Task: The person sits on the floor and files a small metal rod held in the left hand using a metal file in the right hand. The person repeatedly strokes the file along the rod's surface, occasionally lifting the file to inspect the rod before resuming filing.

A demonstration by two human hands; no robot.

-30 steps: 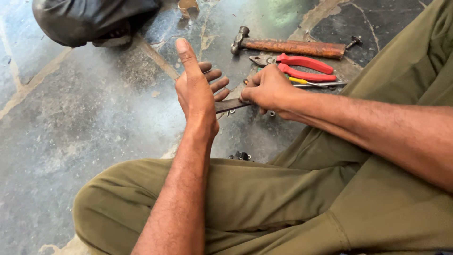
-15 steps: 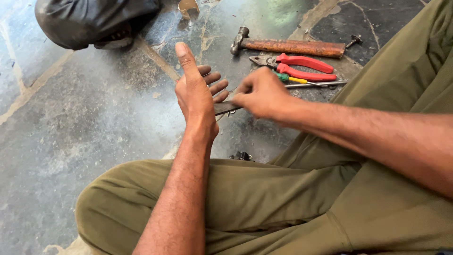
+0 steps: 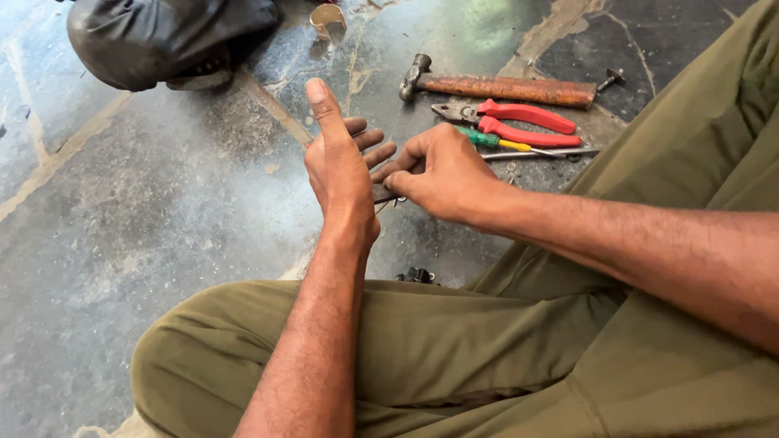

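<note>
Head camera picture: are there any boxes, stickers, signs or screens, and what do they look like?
None in view: no package, label, sign or screen.
Only tools lie on the stone floor: a hammer, red-handled pliers and a screwdriver.

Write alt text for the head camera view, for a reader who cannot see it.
A seated person's left hand, thumb up, meets the right hand, which pinches a small dark metal piece against it. On the stone floor beyond lie a hammer, red pliers and a screwdriver.
</note>
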